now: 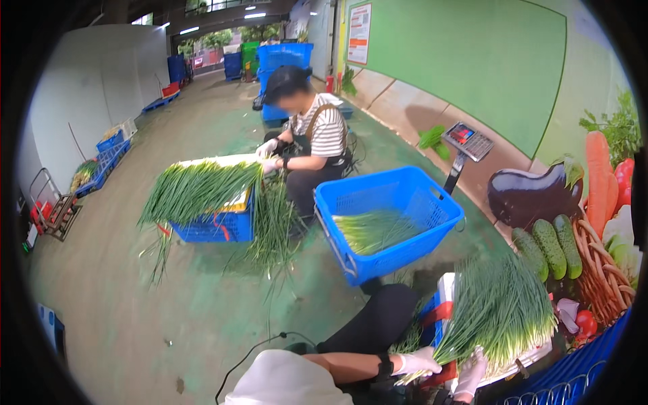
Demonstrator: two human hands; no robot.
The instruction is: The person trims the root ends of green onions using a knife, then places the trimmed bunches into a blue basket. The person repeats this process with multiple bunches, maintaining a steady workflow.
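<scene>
A large heap of green onions [506, 304] lies on a white foam box top over a blue crate at the lower right. My left hand [420, 361], in a white glove, is closed round a small bunch of green onions [411, 377], its pale root ends sticking out to the left. My right hand [472, 372], also gloved, is at the near edge of the heap, among the stalks; its fingers are partly hidden. Beyond my knee stands a blue plastic basket [390, 263] with green onions [374, 230] lying inside it.
A co-worker [316, 121] crouches ahead beside another heap of green onions [202, 187] on a blue crate [212, 228]. A digital scale [468, 142] stands by the wall, behind the basket. Loose stalks lie on the floor. A black cable [243, 357] runs near my leg.
</scene>
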